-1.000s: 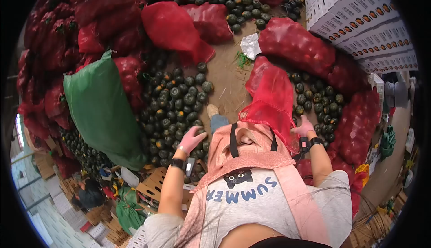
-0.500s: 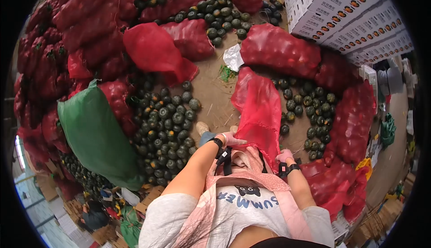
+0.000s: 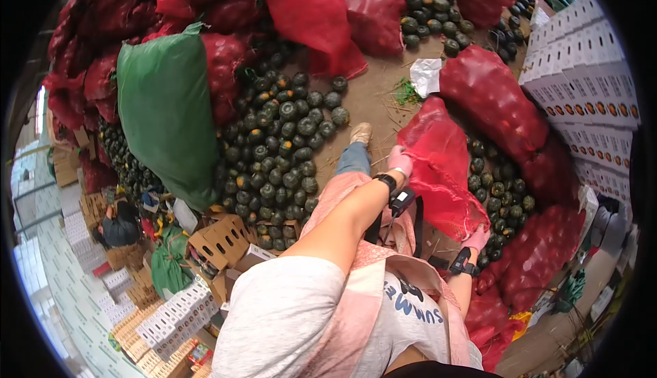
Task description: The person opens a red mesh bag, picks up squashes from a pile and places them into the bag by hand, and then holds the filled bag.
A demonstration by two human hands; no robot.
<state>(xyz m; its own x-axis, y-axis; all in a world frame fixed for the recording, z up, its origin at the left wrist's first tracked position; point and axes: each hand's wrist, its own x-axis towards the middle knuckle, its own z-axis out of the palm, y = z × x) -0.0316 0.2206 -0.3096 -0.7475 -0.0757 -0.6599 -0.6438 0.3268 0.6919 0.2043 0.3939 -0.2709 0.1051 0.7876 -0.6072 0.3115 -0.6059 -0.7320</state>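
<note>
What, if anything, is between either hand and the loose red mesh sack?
Nothing visible: the left hand meets the sack at its left edge, the right hand at its lower right corner. The dark green squashes lie beyond its right side, blocking neither.

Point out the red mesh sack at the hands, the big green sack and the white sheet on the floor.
Red mesh sack (image 3: 438,166): head view, middle of its fabric.
Green sack (image 3: 164,111): head view, middle of its broad side.
White sheet (image 3: 425,77): head view, middle of its creased surface.
</note>
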